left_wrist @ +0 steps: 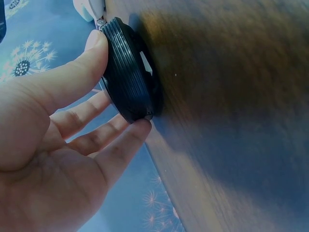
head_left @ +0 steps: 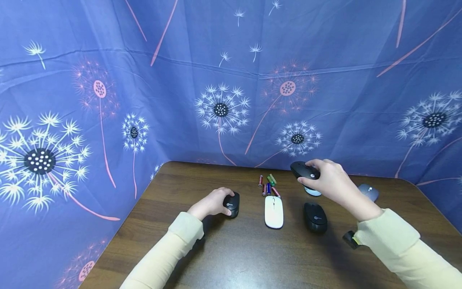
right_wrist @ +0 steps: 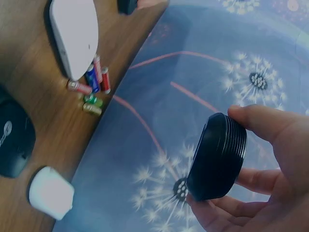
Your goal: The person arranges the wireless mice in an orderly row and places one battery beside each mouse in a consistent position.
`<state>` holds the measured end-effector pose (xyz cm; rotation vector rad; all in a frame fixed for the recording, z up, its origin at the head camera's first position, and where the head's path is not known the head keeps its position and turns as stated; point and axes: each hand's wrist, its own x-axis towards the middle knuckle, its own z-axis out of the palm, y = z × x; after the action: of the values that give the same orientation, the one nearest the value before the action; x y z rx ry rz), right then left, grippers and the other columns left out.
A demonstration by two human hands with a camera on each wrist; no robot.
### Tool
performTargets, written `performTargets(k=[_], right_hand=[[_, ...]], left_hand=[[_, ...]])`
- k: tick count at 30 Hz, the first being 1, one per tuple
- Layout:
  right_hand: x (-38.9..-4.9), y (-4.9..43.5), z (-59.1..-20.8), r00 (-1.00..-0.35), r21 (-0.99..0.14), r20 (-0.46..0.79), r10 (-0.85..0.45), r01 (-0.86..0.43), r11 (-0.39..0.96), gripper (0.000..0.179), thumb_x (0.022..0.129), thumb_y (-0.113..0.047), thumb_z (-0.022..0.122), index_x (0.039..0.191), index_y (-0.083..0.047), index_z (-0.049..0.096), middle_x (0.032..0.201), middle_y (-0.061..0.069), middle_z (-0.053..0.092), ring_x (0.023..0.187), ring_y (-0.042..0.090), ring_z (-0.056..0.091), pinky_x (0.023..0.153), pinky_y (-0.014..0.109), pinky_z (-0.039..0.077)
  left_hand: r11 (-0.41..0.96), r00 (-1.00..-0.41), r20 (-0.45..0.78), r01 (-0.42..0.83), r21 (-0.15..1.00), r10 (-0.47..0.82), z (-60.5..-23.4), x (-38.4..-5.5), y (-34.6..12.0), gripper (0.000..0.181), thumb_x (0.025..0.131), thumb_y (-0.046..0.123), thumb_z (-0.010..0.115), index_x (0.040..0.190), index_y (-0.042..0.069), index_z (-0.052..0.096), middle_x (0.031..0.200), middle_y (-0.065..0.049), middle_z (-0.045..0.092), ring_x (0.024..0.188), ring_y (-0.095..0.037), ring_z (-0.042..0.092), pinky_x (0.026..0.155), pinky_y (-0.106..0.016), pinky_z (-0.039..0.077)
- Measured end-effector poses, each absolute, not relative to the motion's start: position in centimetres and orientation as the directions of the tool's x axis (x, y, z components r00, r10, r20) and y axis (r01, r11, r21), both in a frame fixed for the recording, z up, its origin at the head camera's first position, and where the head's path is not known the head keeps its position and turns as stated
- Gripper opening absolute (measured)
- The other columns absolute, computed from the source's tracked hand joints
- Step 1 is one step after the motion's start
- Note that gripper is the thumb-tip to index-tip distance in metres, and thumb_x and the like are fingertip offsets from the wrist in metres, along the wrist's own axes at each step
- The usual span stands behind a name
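My left hand (head_left: 215, 201) grips a black computer mouse (head_left: 234, 204) by its sides, at the left of the table. In the left wrist view that mouse (left_wrist: 126, 72) shows its ribbed side and a pale label underneath; whether it touches the wood I cannot tell. Raised above the back right of the table, my right hand (head_left: 330, 180) holds another black mouse (head_left: 302, 170) between thumb and fingers. Its ribbed side (right_wrist: 219, 157) shows in the right wrist view. Under this hand lies a white rounded object (head_left: 312, 192), partly hidden in the head view.
A white mouse (head_left: 274, 212) lies mid-table, with several small batteries (head_left: 268, 188) behind it. A black mouse (head_left: 315, 217) rests to its right, and a grey mouse (head_left: 368, 192) is farther right, partly behind the right arm. Patterned blue cloth (head_left: 180, 100) hangs along the back edge.
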<state>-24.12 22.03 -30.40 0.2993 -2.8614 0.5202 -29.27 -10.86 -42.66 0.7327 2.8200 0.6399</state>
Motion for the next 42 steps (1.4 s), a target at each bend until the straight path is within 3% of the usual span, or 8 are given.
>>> performTargets(k=[5, 23, 29, 42], right_hand=[[-23.3, 20.9, -30.4, -0.945, -0.309, 0.270, -0.184, -0.266, 0.913, 0.061, 0.079, -0.044, 0.071, 0.121, -0.002, 0.060, 0.108, 0.025, 0.060, 0.092, 0.038, 0.057, 0.063, 0.041, 0.046], [-20.3, 16.8, -31.2, -0.858, -0.324, 0.372, -0.355, -0.478, 0.816, 0.050, 0.075, -0.034, 0.078, 0.117, -0.011, 0.064, 0.111, 0.012, 0.062, 0.088, 0.024, 0.061, 0.069, 0.037, 0.051], [-19.8, 15.6, -31.9, -0.825, -0.327, 0.374, -0.423, -0.544, 0.772, 0.049, 0.074, -0.031, 0.079, 0.116, -0.011, 0.064, 0.108, 0.008, 0.062, 0.084, 0.016, 0.061, 0.065, 0.029, 0.050], [-18.8, 13.3, -34.0, -0.795, -0.343, 0.316, -0.517, -0.604, 0.719, 0.049, 0.076, -0.036, 0.078, 0.119, -0.017, 0.062, 0.115, 0.006, 0.059, 0.090, 0.014, 0.060, 0.066, 0.026, 0.050]], left_hand=[[0.785, -0.865, -0.038, 0.434, 0.441, 0.500, -42.7, -29.3, -10.9, 0.058, 0.071, 0.015, 0.083, 0.122, 0.004, 0.058, 0.127, -0.014, 0.056, 0.118, -0.027, 0.052, 0.098, -0.039, 0.042], [0.780, -0.860, -0.029, 0.447, 0.438, 0.509, -42.8, -29.3, -11.0, 0.057, 0.070, 0.014, 0.083, 0.121, 0.004, 0.058, 0.126, -0.014, 0.057, 0.117, -0.028, 0.053, 0.098, -0.039, 0.042], [0.783, -0.862, -0.029, 0.445, 0.434, 0.506, -42.9, -29.4, -10.9, 0.057, 0.070, 0.014, 0.084, 0.120, 0.005, 0.059, 0.126, -0.014, 0.057, 0.118, -0.028, 0.052, 0.099, -0.039, 0.042], [0.784, -0.866, -0.036, 0.433, 0.445, 0.499, -43.0, -29.5, -10.9, 0.058, 0.070, 0.015, 0.084, 0.121, 0.005, 0.058, 0.126, -0.013, 0.057, 0.117, -0.028, 0.053, 0.098, -0.040, 0.042]])
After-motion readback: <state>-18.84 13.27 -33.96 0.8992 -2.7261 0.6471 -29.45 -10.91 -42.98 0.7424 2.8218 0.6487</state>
